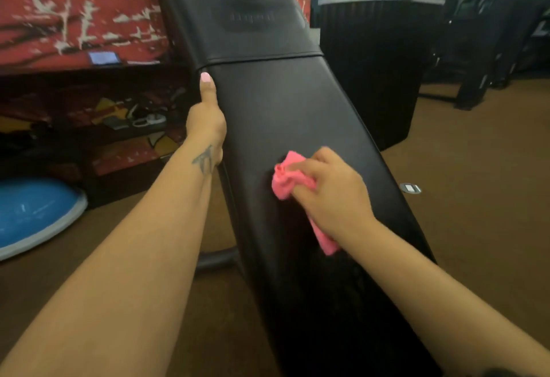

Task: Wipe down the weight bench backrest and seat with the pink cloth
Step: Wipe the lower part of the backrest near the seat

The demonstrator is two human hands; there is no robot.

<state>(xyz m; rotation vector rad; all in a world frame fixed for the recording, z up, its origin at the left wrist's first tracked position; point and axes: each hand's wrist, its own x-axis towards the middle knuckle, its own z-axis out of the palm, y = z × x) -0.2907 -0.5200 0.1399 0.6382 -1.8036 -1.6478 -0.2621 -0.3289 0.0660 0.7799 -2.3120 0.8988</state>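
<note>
The black padded weight bench backrest (pixel 276 102) runs up the middle of the view, with a seam across it near the top. My right hand (pixel 330 192) grips the bunched pink cloth (pixel 287 178) and presses it on the pad's middle; a tail of cloth hangs out below my wrist. My left hand (pixel 206 120) holds the pad's left edge, thumb lying straight up along the side, fingers hidden behind the pad.
A blue balance dome (pixel 32 213) lies on the brown floor at the left. A red painted wall with a low shelf (pixel 89 126) stands behind it. A dark round counter (pixel 375 64) and black gym frames (pixel 482 49) stand at the right. The bench's base bar (pixel 217 260) sits under the pad.
</note>
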